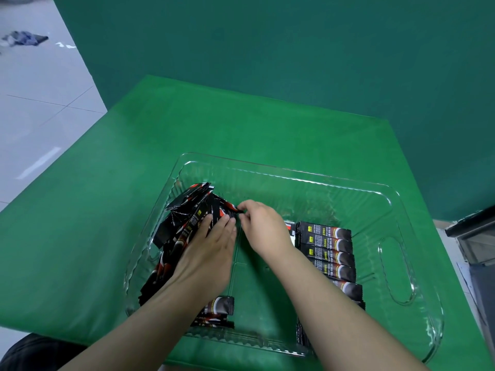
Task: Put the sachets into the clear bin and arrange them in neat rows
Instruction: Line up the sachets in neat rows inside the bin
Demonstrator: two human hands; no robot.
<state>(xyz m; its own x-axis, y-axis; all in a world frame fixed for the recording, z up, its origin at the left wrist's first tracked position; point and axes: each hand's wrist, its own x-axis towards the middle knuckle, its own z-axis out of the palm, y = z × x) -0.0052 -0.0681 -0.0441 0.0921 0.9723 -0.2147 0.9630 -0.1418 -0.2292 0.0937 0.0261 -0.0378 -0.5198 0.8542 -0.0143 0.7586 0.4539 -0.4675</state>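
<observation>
The sachets (187,223) look light, thin and slippery, so they are best pinched at an end. A messy pile is pressed by the flat left hand (211,245) at nine o'clock in the clear bin (396,263). One sachet end is pinched by the right hand (261,223). A neat row (329,250) is seen at three o'clock.

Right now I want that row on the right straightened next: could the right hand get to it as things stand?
Probably yes. The right hand is already inside the clear bin, just beside the neat row of sachets, with nothing lying over them. It pinches a sachet from the loose pile, so it would have to let that go first.
</observation>
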